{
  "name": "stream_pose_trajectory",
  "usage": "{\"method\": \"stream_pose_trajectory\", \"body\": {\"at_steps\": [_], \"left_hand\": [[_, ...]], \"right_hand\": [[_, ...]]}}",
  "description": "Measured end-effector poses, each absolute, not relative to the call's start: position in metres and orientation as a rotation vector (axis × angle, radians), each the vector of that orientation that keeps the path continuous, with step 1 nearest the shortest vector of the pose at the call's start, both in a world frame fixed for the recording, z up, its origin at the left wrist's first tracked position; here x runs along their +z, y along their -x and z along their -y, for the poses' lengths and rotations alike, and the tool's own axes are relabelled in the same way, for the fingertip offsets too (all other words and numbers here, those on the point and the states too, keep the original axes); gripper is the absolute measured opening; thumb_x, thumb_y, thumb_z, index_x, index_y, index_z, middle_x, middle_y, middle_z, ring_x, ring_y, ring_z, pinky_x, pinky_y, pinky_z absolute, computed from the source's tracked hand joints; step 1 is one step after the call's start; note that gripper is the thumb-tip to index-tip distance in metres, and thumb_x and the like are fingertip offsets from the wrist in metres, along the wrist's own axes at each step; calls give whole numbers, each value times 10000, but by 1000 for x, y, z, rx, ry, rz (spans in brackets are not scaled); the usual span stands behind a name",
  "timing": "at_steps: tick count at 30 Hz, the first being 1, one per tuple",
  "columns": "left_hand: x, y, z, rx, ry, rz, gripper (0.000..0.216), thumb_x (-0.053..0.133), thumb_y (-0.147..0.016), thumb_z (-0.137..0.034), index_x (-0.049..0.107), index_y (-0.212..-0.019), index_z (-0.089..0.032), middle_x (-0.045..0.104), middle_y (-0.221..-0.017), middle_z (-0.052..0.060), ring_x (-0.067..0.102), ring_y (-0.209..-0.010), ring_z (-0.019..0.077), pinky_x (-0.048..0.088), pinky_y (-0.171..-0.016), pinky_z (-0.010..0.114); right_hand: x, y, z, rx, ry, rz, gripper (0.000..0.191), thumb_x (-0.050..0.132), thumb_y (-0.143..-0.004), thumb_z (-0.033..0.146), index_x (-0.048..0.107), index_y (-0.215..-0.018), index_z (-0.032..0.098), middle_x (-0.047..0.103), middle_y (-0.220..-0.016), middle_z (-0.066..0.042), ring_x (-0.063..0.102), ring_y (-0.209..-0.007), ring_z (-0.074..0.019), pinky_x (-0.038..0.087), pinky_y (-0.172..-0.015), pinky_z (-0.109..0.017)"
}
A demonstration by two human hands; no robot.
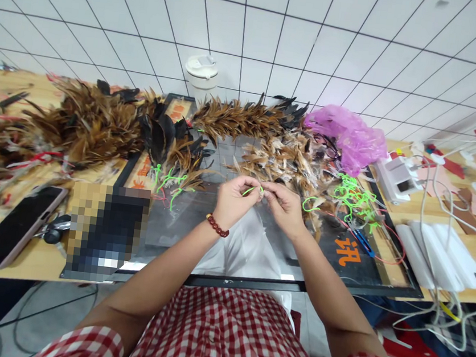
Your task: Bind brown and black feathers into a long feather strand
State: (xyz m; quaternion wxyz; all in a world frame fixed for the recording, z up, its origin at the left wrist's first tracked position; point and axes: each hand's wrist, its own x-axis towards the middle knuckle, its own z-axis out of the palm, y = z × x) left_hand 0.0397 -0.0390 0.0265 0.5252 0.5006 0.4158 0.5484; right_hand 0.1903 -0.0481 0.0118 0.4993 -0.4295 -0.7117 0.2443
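My left hand [232, 199] and my right hand [284, 205] meet over the dark mat [199, 214] in the middle of the table. Both are closed in a pinch around a small bundle of brown feathers [263, 190] and a neon green string [248, 190] that runs between the fingertips. A red bead bracelet [216, 226] sits on my left wrist. Loose brown feathers [283, 161] lie just beyond my hands. More green strings [354, 194] lie to the right of my right hand.
Big heaps of brown and black feathers [93, 122] cover the left and back of the table. A phone [18, 225] lies at the left. A pink plastic bag [348, 135], white devices with cables [439, 256], and a white cup [201, 77] stand around.
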Motion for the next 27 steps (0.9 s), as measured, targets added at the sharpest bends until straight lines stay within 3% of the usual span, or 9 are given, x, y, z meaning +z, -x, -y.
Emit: {"method": "stream_pose_trajectory", "body": {"at_steps": [5, 8, 12, 17, 23, 27], "left_hand": [[20, -37, 36, 1469, -1437, -991, 60, 711, -708, -192, 702, -756, -156, 645, -939, 68, 664, -782, 125, 583, -691, 246], [21, -34, 37, 1466, -1577, -984, 58, 684, -753, -182, 728, -789, -174, 637, -999, 82, 659, -863, 141, 576, -698, 240], [23, -32, 38, 1418, -1714, -951, 59, 686, -773, -193, 735, -804, -186, 685, -953, 77, 665, -838, 144, 567, -707, 249], [15, -35, 37, 1332, -1583, -981, 171, 733, -748, -261, 724, -898, -179, 715, -857, 57, 667, -722, 131, 557, -676, 248], [14, -35, 36, 1306, -1403, -898, 181, 705, -786, -331, 679, -776, -153, 706, -778, 50, 659, -634, 122, 566, -646, 262], [18, -35, 38, 1306, -1327, -872, 252, 661, -831, -410, 621, -830, -162, 724, -844, 62, 686, -684, 131, 584, -670, 268]], "right_hand": [[13, -190, 48, 554, 1057, 1716, 232, 550, -934, 334, 717, -1077, 260, 740, -993, -52, 680, -891, -179, 546, -816, -343], [16, -192, 47, 620, 1017, 1718, 204, 558, -929, 331, 727, -1004, 245, 728, -949, -49, 669, -833, -168, 543, -774, -329], [19, -195, 48, 696, 996, 1726, 180, 551, -932, 308, 692, -881, 209, 679, -842, -34, 634, -783, -150, 512, -735, -297], [17, -197, 49, 653, 1127, 1669, 171, 512, -945, 326, 626, -929, 199, 638, -840, -30, 580, -739, -137, 481, -686, -278], [18, -195, 48, 591, 1176, 1689, 156, 511, -927, 290, 630, -898, 195, 634, -779, -17, 561, -696, -133, 451, -648, -267], [20, -194, 48, 529, 1189, 1705, 132, 519, -897, 245, 632, -851, 194, 633, -758, -14, 558, -680, -131, 440, -633, -264]]}}
